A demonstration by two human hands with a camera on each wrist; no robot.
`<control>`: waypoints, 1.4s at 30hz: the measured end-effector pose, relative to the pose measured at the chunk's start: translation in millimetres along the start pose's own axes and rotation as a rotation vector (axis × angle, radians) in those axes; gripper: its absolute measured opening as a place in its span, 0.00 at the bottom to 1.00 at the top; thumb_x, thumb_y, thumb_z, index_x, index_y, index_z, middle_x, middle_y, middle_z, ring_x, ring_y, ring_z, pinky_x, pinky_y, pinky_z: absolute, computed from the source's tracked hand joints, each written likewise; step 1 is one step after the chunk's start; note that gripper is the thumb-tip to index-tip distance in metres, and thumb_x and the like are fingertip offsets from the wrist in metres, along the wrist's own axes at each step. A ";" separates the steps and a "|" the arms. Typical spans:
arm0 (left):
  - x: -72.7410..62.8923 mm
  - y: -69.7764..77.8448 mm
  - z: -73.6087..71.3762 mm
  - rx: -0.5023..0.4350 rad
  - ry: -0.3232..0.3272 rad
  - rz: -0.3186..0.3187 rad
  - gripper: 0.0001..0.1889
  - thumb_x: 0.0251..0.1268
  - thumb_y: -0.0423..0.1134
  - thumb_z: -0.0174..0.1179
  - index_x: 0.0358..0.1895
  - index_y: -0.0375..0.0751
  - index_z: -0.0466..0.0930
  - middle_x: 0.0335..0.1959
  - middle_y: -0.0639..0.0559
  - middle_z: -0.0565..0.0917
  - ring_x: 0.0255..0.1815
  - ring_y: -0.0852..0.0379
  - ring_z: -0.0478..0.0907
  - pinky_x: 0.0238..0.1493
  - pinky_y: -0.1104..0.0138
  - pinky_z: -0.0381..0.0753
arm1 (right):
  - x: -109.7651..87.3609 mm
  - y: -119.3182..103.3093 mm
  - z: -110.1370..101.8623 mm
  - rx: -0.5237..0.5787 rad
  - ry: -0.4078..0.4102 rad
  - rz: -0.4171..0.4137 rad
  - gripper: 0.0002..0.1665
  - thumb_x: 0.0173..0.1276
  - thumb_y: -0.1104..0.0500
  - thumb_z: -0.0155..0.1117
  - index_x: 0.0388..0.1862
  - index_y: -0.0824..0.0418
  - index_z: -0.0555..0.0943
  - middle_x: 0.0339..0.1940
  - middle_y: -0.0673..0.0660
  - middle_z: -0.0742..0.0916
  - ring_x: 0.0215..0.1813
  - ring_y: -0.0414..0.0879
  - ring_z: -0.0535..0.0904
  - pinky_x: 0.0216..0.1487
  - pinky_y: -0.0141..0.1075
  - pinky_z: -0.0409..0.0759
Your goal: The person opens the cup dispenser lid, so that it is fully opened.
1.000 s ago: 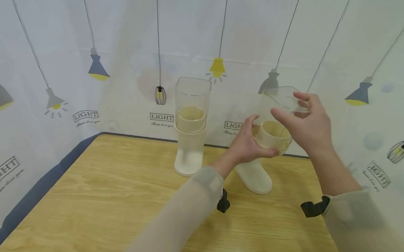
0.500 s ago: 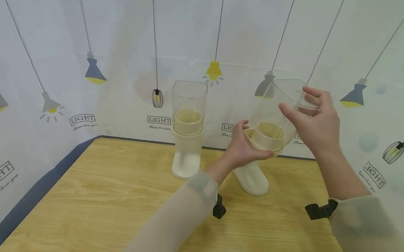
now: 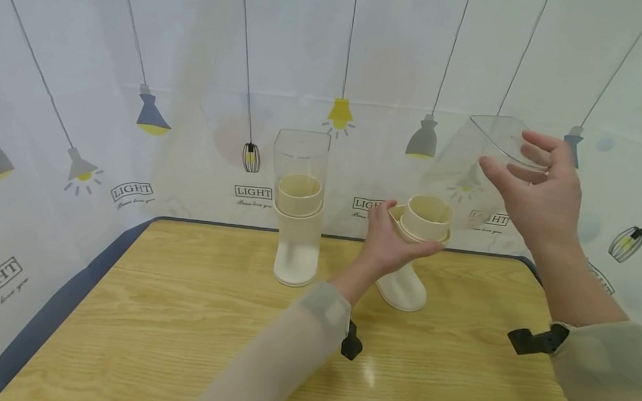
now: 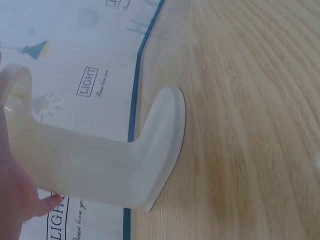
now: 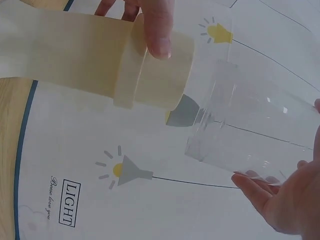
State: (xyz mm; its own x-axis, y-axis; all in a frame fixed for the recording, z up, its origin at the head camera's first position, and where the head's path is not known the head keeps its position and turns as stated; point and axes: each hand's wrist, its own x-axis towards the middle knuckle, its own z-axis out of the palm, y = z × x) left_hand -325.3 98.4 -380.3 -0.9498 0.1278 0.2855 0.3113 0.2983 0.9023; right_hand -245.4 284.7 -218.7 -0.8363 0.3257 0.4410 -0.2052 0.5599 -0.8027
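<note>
My left hand (image 3: 386,245) grips a cream stand (image 3: 405,290) just below its round collar (image 3: 428,218), thumb at the front. In the left wrist view, the stand's foot (image 4: 160,145) rests on the wooden table. Up and to the right, my right hand (image 3: 545,191) holds a clear plastic container (image 5: 255,120) near its wide upper rim, thumb on one side and fingers on the other. The container is tilted; the right wrist view shows a gap between its narrower end and the collar. Nothing shows inside the container.
A second cream stand (image 3: 297,254), topped by a clear container (image 3: 302,151), stands upright left of my left hand. The wooden table (image 3: 184,314) ends at a dark blue edge, with a lamp-printed curtain (image 3: 195,97) behind it.
My right hand has lifted the clear container off the cream stand and moved it up and to the right. My left hand keeps its hold on the stand.
</note>
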 end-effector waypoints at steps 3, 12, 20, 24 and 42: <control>-2.4 1.5 5.9 0.029 0.033 -0.020 0.69 0.38 0.69 0.88 0.85 0.55 0.56 0.76 0.51 0.66 0.61 0.56 0.76 0.66 0.60 0.83 | -0.1 3.2 -10.3 0.028 0.024 0.021 0.43 0.72 0.40 0.76 0.81 0.31 0.68 0.85 0.48 0.73 0.66 0.33 0.82 0.46 0.24 0.77; -2.9 2.2 5.3 0.068 0.045 -0.031 0.65 0.44 0.67 0.86 0.85 0.57 0.57 0.79 0.47 0.63 0.67 0.51 0.73 0.66 0.54 0.84 | 4.1 24.6 -33.2 0.022 0.112 0.106 0.44 0.72 0.40 0.76 0.82 0.30 0.67 0.86 0.43 0.71 0.58 0.25 0.80 0.50 0.26 0.73; 0.7 0.2 -2.1 0.064 0.010 0.000 0.65 0.46 0.66 0.86 0.87 0.53 0.58 0.79 0.48 0.68 0.70 0.51 0.74 0.70 0.54 0.83 | 2.8 57.1 -46.2 -0.062 0.135 0.227 0.46 0.71 0.34 0.74 0.83 0.25 0.63 0.87 0.40 0.68 0.61 0.26 0.76 0.49 0.26 0.71; 4.1 -2.0 -5.4 0.032 -0.013 0.001 0.64 0.48 0.65 0.86 0.88 0.54 0.58 0.83 0.49 0.67 0.75 0.50 0.73 0.73 0.53 0.81 | 2.1 77.4 -50.9 -0.103 0.129 0.252 0.48 0.71 0.32 0.73 0.84 0.26 0.60 0.90 0.44 0.65 0.69 0.30 0.77 0.48 0.24 0.70; 20.6 -7.1 -20.5 -0.020 -0.170 -0.036 0.63 0.51 0.64 0.85 0.89 0.63 0.55 0.85 0.50 0.69 0.83 0.46 0.70 0.80 0.48 0.75 | 3.1 181.3 -51.8 -0.278 -0.016 0.295 0.61 0.74 0.27 0.64 0.93 0.48 0.49 0.93 0.63 0.54 0.85 0.73 0.64 0.60 0.61 0.79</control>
State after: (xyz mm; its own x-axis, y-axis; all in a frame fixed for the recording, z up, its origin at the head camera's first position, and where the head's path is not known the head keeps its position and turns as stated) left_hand -347.7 79.6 -374.2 -0.9410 0.2758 0.1960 0.2752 0.2870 0.9175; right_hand -259.0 426.7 -342.1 -0.8468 0.4930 0.1999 0.1884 0.6294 -0.7539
